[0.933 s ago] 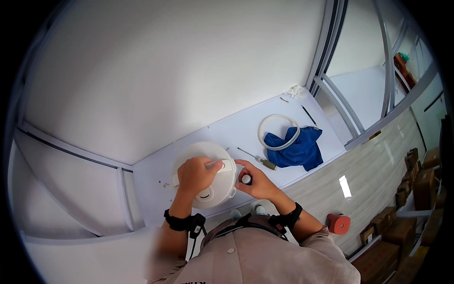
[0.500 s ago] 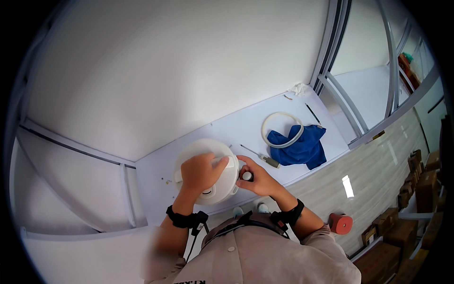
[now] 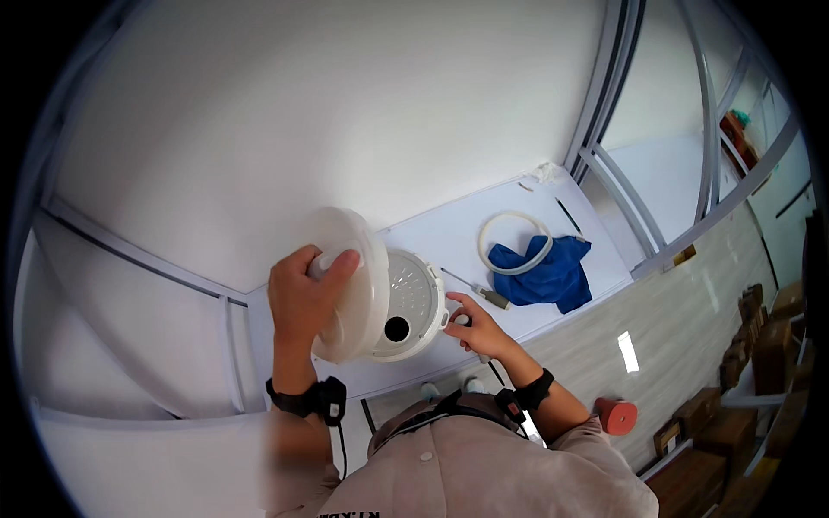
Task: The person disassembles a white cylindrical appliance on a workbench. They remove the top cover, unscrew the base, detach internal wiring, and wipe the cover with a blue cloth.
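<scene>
My left hand point(image 3: 306, 289) is closed on the raised handle of a round white lid point(image 3: 358, 302), tilting it up on the left. Beside and partly behind the lid is a round white base point(image 3: 439, 332). Its grey inner face point(image 3: 413, 289) has many small slots and one round black hole. My right hand point(image 3: 479, 328) is at the right rim of this base, thumb and forefinger by a small tab. A screwdriver point(image 3: 465, 320) is held in its curled fingers, with the handle end showing near the thumb and the dark shaft pointing toward my body.
Right of the base, another screwdriver point(image 3: 479, 291) lies on the white table point(image 3: 414, 226). Farther right is a blue cloth point(image 3: 553, 276) partly under a white ring point(image 3: 481, 237). A dark pen-like rod point(image 3: 568, 216) and crumpled white tissue point(image 3: 546, 172) lie toward the far right corner. A red stool point(image 3: 617, 416) stands on the floor.
My left hand has lifted the lid off the base and tipped it leftward, exposing the slotted grey inside. My right hand has shifted slightly right and down, still with the screwdriver.
</scene>
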Demonstrator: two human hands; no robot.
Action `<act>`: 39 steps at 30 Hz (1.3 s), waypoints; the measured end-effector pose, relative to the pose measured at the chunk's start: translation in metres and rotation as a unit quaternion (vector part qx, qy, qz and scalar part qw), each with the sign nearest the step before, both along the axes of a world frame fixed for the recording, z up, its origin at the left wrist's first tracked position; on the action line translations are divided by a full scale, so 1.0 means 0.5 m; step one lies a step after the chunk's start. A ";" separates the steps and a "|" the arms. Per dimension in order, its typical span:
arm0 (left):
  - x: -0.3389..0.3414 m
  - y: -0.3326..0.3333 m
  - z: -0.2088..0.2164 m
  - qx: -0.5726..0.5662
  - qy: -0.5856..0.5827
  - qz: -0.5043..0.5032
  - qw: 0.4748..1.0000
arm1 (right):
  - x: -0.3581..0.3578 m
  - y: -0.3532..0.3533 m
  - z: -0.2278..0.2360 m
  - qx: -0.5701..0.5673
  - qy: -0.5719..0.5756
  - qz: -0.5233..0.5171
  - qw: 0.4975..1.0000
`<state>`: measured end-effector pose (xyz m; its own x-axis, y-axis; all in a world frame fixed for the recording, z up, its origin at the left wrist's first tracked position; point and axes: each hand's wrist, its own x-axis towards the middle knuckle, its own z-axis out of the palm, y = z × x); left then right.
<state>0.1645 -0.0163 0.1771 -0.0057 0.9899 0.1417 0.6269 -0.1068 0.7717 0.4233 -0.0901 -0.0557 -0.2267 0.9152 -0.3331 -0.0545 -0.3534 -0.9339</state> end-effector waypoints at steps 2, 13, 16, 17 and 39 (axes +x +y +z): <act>-0.006 0.006 0.037 -0.011 0.088 0.025 0.996 | -0.001 0.009 0.001 -0.014 0.011 -0.012 1.000; -0.033 -0.014 -0.061 -0.051 -0.046 0.017 0.997 | -0.010 0.001 0.018 0.057 -0.021 -0.051 0.997; -0.006 -0.027 -0.053 -0.043 0.060 0.003 0.997 | -0.003 -0.003 0.044 0.167 -0.113 -0.092 0.975; 0.005 -0.033 -0.052 -0.037 0.110 -0.002 0.993 | -0.002 -0.004 0.055 0.211 -0.151 -0.109 0.960; 0.057 0.010 -0.156 0.058 0.062 -0.111 0.990 | -0.053 0.032 0.154 0.149 -0.104 -0.094 0.979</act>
<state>0.1933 -0.0113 0.0991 0.2353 0.9416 0.2408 0.6669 -0.3366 0.6647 0.3970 -0.0742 0.0213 -0.0012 0.9978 -0.0656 0.1091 -0.0650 -0.9919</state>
